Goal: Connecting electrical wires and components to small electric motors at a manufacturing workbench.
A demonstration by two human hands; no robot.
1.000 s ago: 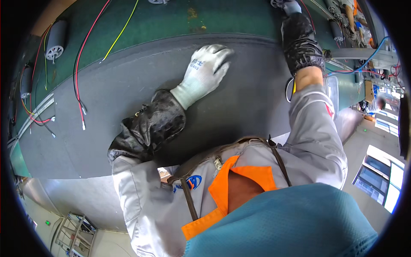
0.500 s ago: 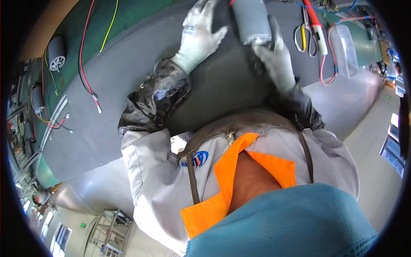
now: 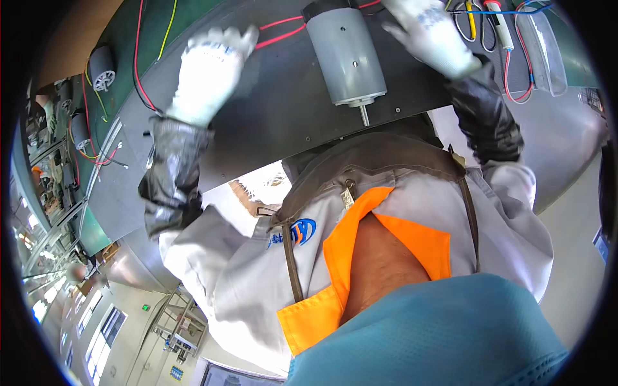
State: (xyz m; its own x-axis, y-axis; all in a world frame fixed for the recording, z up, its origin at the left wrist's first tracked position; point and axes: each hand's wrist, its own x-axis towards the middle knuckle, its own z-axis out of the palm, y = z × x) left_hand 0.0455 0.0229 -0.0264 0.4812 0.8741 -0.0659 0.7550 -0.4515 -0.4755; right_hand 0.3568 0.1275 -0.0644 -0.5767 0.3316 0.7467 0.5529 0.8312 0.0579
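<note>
A grey cylindrical electric motor (image 3: 344,58) lies on the dark work surface, its black end cap at the top and its thin metal shaft pointing toward me. Red wires (image 3: 280,40) run from behind the cap out to the left. They reach my left hand (image 3: 209,74), in a white glove, whose fingers are curled at their ends; where they pass the fingers is partly hidden. Right of the motor, my right hand (image 3: 434,42), gloved alike, has its thumb spread and its fingers partly cut off by the upper edge. Another short red wire (image 3: 371,4) shows beside those fingers.
At the right lie yellow-handled scissors (image 3: 472,22), a red-and-white pen-like tool (image 3: 501,26) with a cable, and a clear plastic box (image 3: 544,55). More motors (image 3: 102,67) with wires stand at the far left. A red and black lead (image 3: 138,71) lies beyond my left wrist.
The motor now sits lower in view, its cap and red wires showing. My right hand has left the shaft end and moved up beside the cap. My left hand has shifted left to the wires.
</note>
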